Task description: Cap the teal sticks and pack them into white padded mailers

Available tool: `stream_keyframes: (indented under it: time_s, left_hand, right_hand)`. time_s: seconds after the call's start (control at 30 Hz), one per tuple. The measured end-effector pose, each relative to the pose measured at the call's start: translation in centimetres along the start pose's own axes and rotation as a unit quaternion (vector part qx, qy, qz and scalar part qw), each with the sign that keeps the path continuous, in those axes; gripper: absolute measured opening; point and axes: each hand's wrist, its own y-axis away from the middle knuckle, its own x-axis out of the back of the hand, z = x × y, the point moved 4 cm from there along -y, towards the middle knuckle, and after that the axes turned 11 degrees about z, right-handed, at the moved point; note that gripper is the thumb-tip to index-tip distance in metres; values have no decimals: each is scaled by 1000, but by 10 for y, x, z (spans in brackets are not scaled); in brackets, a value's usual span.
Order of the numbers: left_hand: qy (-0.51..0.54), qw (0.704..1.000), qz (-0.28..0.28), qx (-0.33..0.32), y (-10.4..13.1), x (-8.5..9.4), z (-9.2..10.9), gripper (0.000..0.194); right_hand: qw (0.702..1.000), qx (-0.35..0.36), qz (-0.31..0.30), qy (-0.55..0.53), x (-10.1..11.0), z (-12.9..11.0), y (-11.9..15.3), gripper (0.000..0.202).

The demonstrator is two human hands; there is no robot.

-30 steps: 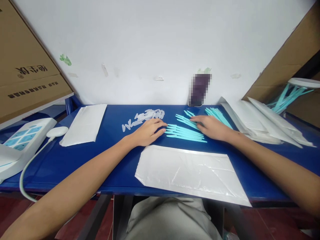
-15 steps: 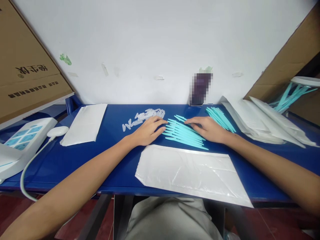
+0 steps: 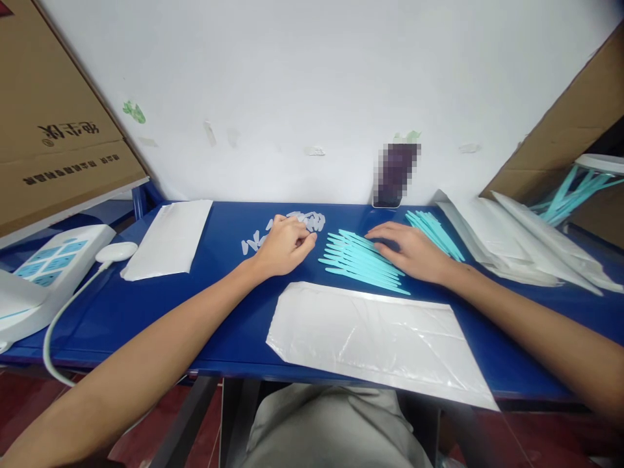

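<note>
Several slim turquoise plastic sticks (image 3: 363, 263) lie side by side in a fanned row on the blue table. My right hand (image 3: 409, 250) rests at the right end of this row, fingers stretched and slightly apart, holding nothing I can see. Left of the row, my left hand (image 3: 285, 246) is closed with its fingers curled under. Whatever may be in them is hidden. Beneath and behind that hand is a loose pile of small, flat translucent plastic pieces (image 3: 316, 221), partly covered by it.
A clear-fronted white pouch (image 3: 375, 341) lies at the table's front edge. More turquoise sticks (image 3: 433, 234) and white pouches (image 3: 497, 240) are to the right. A phone (image 3: 390, 188) leans on the wall. At left are a white packet (image 3: 168, 237), a power strip (image 3: 58, 273) and a cardboard box (image 3: 73, 162).
My left hand has drawn away from the sticks towards the translucent pieces, and its fingers have curled in. The stick at my right fingertips now lies in the row. The view shifted slightly.
</note>
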Motion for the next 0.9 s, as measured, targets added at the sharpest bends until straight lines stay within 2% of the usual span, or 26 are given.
stream_keyframes:
  time_s: [0.07, 0.17, 0.27, 0.37, 0.73, 0.9]
  left_hand:
    - [3, 1000, 12, 16, -1, 3, -1, 50]
    - [35, 999, 12, 37, 0, 5, -4, 40]
    - [42, 999, -5, 34, 1, 3, -7, 29]
    - [26, 999, -28, 23, 1, 1, -9, 30]
    - [-125, 988, -90, -8, -5, 9, -17, 38]
    - [-223, 969, -108, -23, -7, 24, -30, 41]
  right_hand:
    - [999, -8, -19, 28, -3, 5, 0, 35]
    - [997, -10, -48, 52, -9, 12, 1, 38]
    - [995, 1, -61, 85, -11, 18, 2, 40]
    - [988, 14, -67, 136, -11, 23, 2, 40]
    - [984, 25, -56, 166, -7, 18, 0, 32]
    - [983, 50, -73, 164, -6, 10, 3, 39]
